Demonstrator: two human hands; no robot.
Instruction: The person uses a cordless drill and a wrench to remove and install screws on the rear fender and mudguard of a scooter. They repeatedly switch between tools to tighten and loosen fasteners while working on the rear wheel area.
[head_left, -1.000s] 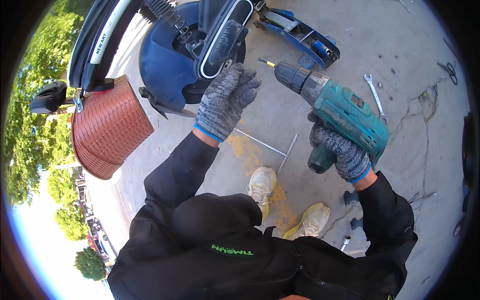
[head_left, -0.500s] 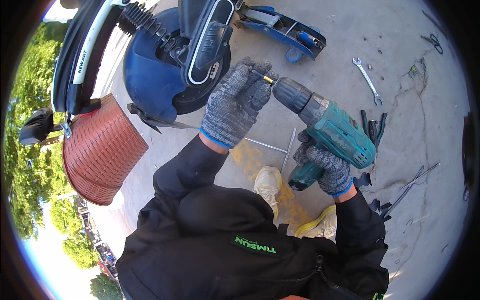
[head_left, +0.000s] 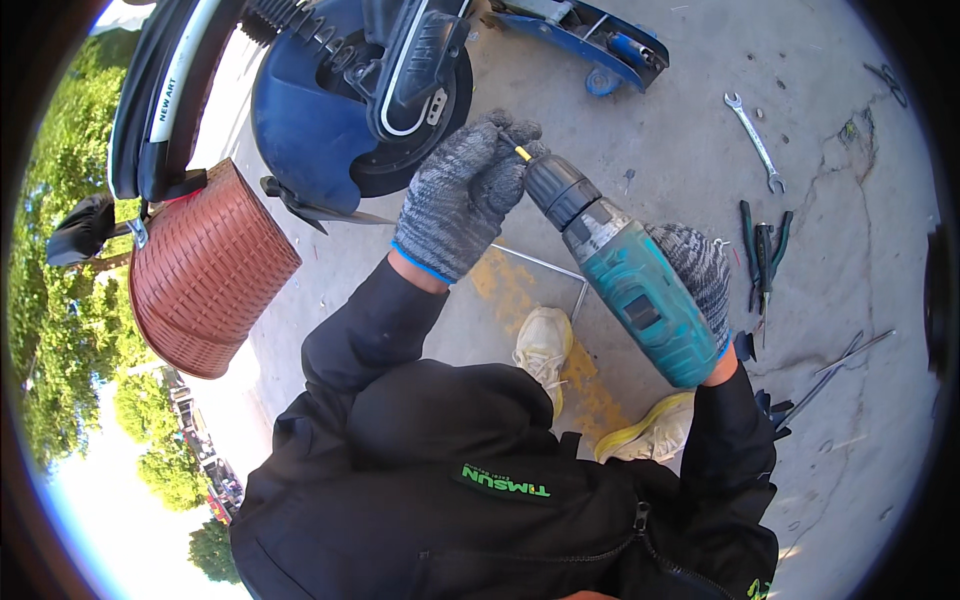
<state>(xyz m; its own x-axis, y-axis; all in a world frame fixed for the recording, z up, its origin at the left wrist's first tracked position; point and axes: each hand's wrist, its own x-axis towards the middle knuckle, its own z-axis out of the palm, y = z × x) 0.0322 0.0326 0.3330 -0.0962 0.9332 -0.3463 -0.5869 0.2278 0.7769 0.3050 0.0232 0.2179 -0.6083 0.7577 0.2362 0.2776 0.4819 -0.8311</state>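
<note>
My right hand (head_left: 697,268), in a grey knit glove, is wrapped round a teal cordless drill (head_left: 640,300). The drill's body hides the grip and most of the fingers. Its black chuck (head_left: 560,190) points up and left. From the chuck sticks a thin bit (head_left: 522,153) with a yellow-gold section. My left hand (head_left: 452,205), gloved the same way, has its fingers closed at the dark far end of the bit. Those fingertips cover the bit's tip.
A scooter's blue rear wheel cover (head_left: 305,125) and brown woven basket (head_left: 212,270) stand left. A blue floor jack (head_left: 600,45) lies beyond. On the concrete at right are a wrench (head_left: 755,142), pliers (head_left: 750,250), a screwdriver (head_left: 765,255) and thin rods (head_left: 835,375).
The drill has turned so its top faces up, and its rear has swung down toward me. My right hand now shows on its far right side. My left hand stays at the bit.
</note>
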